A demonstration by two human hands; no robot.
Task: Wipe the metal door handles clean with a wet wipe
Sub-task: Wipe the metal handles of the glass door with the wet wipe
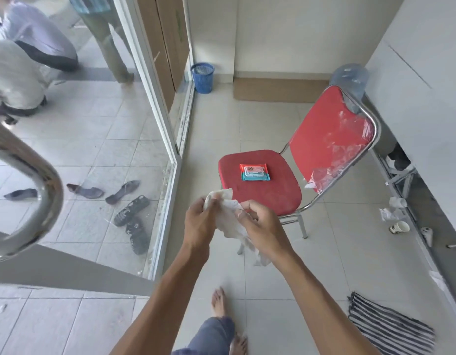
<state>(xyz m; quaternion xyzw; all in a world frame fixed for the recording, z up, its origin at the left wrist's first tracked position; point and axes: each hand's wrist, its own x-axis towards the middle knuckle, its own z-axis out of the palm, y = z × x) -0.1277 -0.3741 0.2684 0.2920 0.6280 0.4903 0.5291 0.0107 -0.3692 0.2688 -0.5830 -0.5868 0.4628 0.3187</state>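
Metal door handle [29, 190]: one curved tube close at far left, its long axis running roughly top to bottom, probably on the glass door. Left hand [198, 221], the nearer to it, and right hand [262, 226] both pinch one wet wipe [229, 221] at centre. One wipe pack [254, 172] lies on one red chair [260, 185].

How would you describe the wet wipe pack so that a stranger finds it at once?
Look for the red padded chair with a chrome frame standing on the pale tiled floor. On its seat lies a flat rectangular red and teal wet wipe pack, lid closed. It is the only thing on the seat.
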